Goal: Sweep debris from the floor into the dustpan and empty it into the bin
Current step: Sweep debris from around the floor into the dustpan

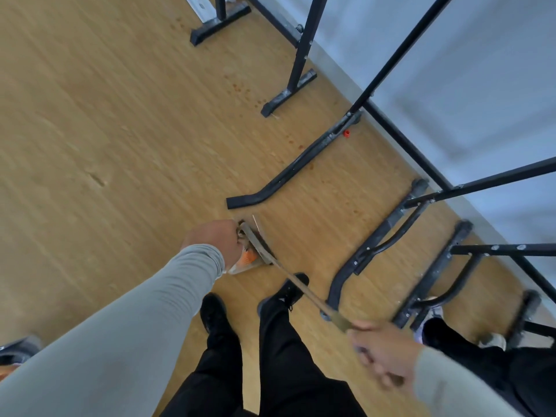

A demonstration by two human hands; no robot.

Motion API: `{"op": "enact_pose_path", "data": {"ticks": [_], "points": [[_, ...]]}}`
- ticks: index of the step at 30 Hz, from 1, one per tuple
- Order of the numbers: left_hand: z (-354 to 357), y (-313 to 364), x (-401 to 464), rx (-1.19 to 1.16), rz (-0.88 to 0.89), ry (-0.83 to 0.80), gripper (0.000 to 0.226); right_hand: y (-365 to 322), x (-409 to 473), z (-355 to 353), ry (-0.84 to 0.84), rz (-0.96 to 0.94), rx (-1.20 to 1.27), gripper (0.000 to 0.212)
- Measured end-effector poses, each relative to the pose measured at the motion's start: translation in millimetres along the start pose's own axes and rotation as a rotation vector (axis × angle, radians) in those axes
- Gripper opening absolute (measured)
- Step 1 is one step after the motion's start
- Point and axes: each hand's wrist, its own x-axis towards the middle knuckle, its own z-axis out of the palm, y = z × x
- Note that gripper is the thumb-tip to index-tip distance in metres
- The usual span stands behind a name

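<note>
Right hand (380,355), lower right: one, closed round one brush (261,247) handle; left hand (215,240), centre: one, gripping one dustpan (245,261), seemingly orange-marked, partly hidden, on wood floor (105,130).

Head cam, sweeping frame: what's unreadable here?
- Orange-and-clear dustpan: mostly hidden by the left hand and the tan broom head; its contents are unclear.
- Right hand: motion-blurred on the tan broom handle; its fingers are indistinct.
- Bin: not in view.
- Small red object: too small to identify.
</note>
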Motion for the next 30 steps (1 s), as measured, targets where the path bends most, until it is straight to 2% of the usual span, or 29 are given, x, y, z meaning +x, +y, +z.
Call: {"op": "enact_pose_path", "data": {"ticks": [2, 7, 11, 13, 14, 17, 20, 23, 26, 30], "points": [[-0.4, -1.8, -2.1, 0.004, 0.001, 0.009, 0.021, 10.0, -19.5, -32.0, 0.017, 0.067, 0.140, 0.029], [0.3, -6.4, -3.5, 0.000, 0.005, 0.009, 0.016, 23.4, -14.8, -53.9, 0.251, 0.119, 0.166, 0.029], [0.8, -3.1, -1.6, 0.006, -0.002, 0.010, 0.013, 5.9, 40.8, -36.9, 0.354, 0.052, -0.068, 0.018], [0.8, -2.3, -0.4, 0.018, -0.003, 0.015, 0.013, -2.8, 63.7, -8.9, 0.309, 0.021, -0.129, 0.010], [0.4, -2.1, 0.2, 0.021, -0.003, 0.017, 0.013, -5.6, 69.6, 5.8, 0.251, 0.052, -0.098, 0.015], [-0.6, -2.5, 0.5, 0.022, -0.006, 0.022, 0.015, 1.1, 50.9, 14.4, -0.040, 0.154, 0.181, 0.034], [-2.0, -4.8, -0.9, 0.027, 0.002, 0.011, 0.021, 22.6, 12.6, -26.5, 0.045, 0.156, 0.364, 0.037], [-1.2, -8.3, -2.7, 0.013, 0.009, 0.011, 0.021, 31.3, -17.3, -53.2, 0.026, 0.227, 0.534, 0.033], [-0.1, -8.0, -4.4, 0.001, 0.014, 0.016, 0.023, 24.6, -25.5, -55.4, 0.032, 0.220, 0.545, 0.030], [1.4, -9.3, -4.9, -0.010, 0.023, 0.017, 0.027, 13.4, -24.3, -60.5, 0.127, 0.206, 0.444, 0.034]]}}
